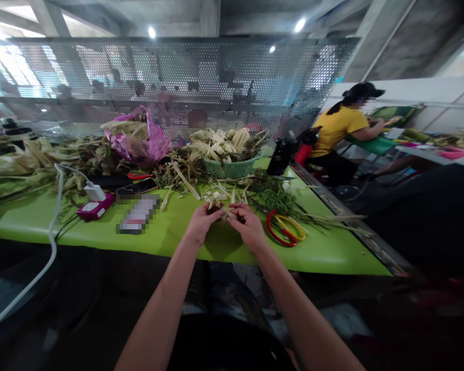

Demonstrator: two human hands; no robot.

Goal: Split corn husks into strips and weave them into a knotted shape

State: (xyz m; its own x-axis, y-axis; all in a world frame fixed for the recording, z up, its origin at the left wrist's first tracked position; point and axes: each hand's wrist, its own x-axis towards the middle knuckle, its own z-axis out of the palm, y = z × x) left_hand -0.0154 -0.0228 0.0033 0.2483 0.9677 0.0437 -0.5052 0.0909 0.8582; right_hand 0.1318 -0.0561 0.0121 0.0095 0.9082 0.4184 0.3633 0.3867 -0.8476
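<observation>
Left hand (201, 222) and right hand (250, 226) meet low over the near edge of the green worktop (166, 234), fingers (237, 208) of both pinched shut on pale leaf strips (221, 209), held centrally for two-handed work, with scissors (284, 228) just to the right, within easy reach.

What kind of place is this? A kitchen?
Probably a craft workshop, not a kitchen. Dried leaf strips fill a green basket and litter the green table, scissors lie beside the right hand, and another person works at the next table.
</observation>
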